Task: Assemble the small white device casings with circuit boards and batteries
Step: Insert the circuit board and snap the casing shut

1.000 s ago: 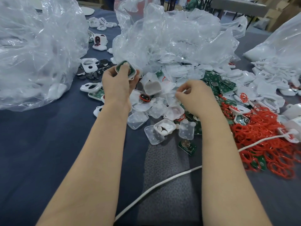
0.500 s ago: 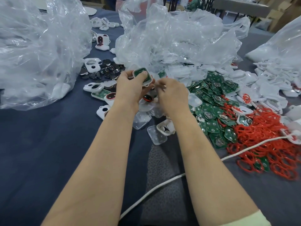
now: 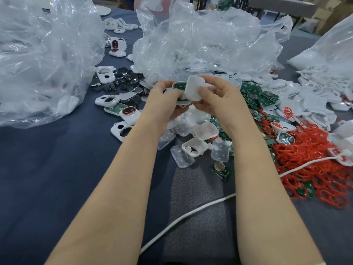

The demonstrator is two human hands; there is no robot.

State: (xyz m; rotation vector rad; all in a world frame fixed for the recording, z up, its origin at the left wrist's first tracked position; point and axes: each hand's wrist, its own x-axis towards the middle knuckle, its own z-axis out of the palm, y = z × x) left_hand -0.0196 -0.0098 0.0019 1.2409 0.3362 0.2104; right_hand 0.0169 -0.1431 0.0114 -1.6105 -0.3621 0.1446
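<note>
dark blue cloth covers the desk, with crumpled clear plastic bags bulking at the back. above the clutter, the left hand curls its fingers round a small white casing half that has a green board seated in it. the right hand pinches a rounded white plastic cover between thumb and fingers, tilted against the casing's right edge. loose green circuit boards lie heaped just right of the hands, red rubber rings beyond them, dark round coin batteries to the left, and a white cable passes under the right forearm.
</note>
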